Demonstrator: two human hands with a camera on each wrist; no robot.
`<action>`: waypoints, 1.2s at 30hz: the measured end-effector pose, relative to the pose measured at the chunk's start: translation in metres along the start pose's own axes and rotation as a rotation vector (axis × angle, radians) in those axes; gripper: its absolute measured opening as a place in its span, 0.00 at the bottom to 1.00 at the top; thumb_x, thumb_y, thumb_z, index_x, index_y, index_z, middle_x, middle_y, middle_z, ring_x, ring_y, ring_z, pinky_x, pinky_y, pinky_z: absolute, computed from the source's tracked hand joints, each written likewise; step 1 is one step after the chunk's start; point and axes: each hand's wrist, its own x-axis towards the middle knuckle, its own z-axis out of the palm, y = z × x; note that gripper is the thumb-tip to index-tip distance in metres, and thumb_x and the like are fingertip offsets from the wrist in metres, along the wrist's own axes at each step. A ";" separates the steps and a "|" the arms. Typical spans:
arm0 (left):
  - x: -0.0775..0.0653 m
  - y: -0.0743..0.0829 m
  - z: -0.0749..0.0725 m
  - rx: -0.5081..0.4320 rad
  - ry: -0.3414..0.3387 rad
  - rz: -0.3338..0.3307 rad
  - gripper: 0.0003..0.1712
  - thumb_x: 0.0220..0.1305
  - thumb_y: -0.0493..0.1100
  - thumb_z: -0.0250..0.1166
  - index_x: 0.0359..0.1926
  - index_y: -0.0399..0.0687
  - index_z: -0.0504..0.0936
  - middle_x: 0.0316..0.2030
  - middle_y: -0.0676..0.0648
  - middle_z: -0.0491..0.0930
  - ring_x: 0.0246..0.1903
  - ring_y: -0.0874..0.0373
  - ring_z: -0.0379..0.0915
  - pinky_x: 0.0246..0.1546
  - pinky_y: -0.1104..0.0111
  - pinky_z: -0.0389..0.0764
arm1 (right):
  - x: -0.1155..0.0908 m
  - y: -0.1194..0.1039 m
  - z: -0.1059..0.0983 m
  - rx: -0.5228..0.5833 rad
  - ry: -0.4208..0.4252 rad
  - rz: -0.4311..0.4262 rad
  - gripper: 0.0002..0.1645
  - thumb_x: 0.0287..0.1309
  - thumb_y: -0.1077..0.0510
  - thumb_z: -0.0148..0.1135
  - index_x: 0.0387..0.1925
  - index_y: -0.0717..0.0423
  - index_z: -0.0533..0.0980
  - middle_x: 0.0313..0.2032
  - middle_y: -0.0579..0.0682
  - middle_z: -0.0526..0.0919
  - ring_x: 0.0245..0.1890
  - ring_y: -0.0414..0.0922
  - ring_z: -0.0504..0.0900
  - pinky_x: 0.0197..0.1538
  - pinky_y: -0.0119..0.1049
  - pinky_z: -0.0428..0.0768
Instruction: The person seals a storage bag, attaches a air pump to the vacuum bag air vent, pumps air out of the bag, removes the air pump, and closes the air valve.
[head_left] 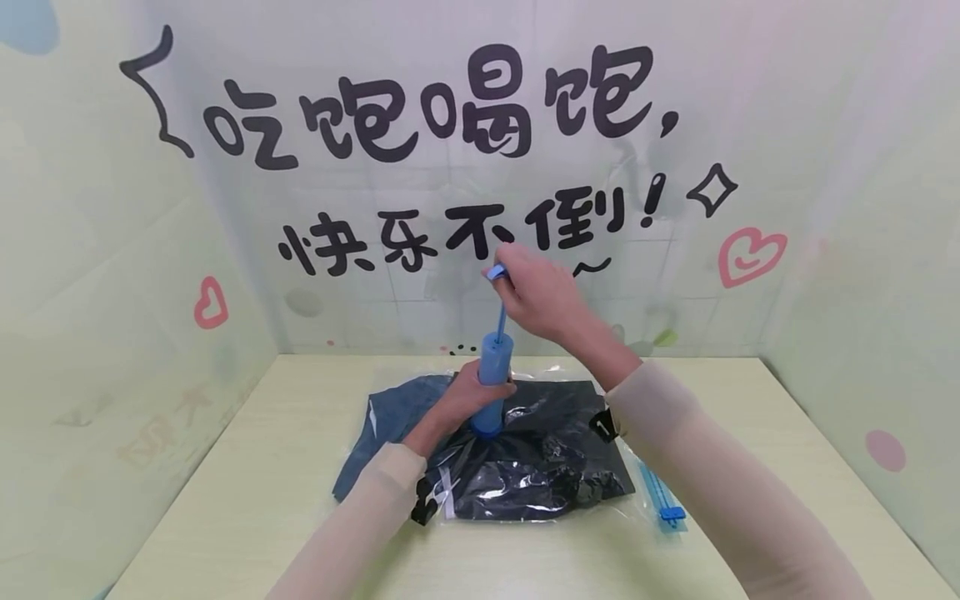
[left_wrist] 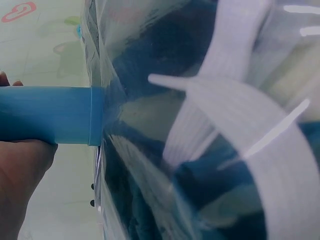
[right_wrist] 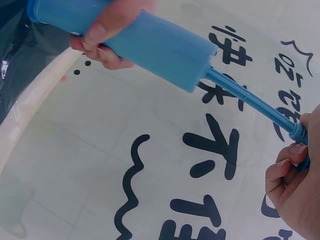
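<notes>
A blue hand pump [head_left: 495,360] stands nearly upright on a clear plastic bag [head_left: 525,510] with dark folded clothing [head_left: 555,417] inside. My left hand [head_left: 471,393] grips the pump's barrel, its thumb and fingers wrapped around it. Above, my right hand [head_left: 536,287] holds the pump's handle [head_left: 497,272], with the thin rod [right_wrist: 250,100] drawn well out of the barrel. The barrel's base [left_wrist: 96,116] meets the bag's surface in the left wrist view. White ribbed trim [left_wrist: 240,105] of the clothing shows through the plastic there.
A blue sealing strip with a slider clip [head_left: 670,512] lies at the bag's right edge. The pale table [head_left: 225,500] is bounded by printed curtain walls [head_left: 450,317] at the back and both sides.
</notes>
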 end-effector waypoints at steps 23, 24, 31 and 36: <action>-0.001 0.001 0.000 -0.025 -0.031 0.012 0.18 0.67 0.38 0.66 0.55 0.36 0.76 0.43 0.44 0.78 0.43 0.49 0.73 0.49 0.52 0.72 | -0.034 0.005 0.045 0.009 -0.098 0.018 0.13 0.77 0.57 0.53 0.33 0.55 0.64 0.27 0.49 0.62 0.19 0.45 0.60 0.22 0.37 0.63; -0.002 0.001 0.000 -0.025 -0.030 0.012 0.20 0.67 0.39 0.66 0.57 0.37 0.76 0.45 0.43 0.79 0.44 0.50 0.73 0.50 0.52 0.72 | -0.036 0.006 0.048 0.003 -0.103 0.015 0.13 0.77 0.57 0.53 0.33 0.55 0.64 0.27 0.49 0.62 0.19 0.45 0.60 0.22 0.37 0.63; -0.002 0.002 0.000 -0.034 -0.038 0.005 0.29 0.67 0.41 0.66 0.67 0.41 0.73 0.56 0.42 0.78 0.50 0.49 0.75 0.54 0.50 0.73 | -0.046 0.009 0.060 -0.024 -0.117 -0.007 0.11 0.76 0.62 0.50 0.34 0.55 0.62 0.27 0.49 0.61 0.19 0.45 0.57 0.21 0.38 0.62; -0.002 0.003 0.000 -0.027 -0.046 0.003 0.30 0.67 0.41 0.66 0.68 0.41 0.72 0.56 0.42 0.78 0.50 0.48 0.75 0.52 0.50 0.74 | -0.048 0.009 0.062 -0.012 -0.100 0.003 0.10 0.76 0.64 0.48 0.34 0.55 0.61 0.28 0.50 0.61 0.18 0.44 0.56 0.20 0.38 0.62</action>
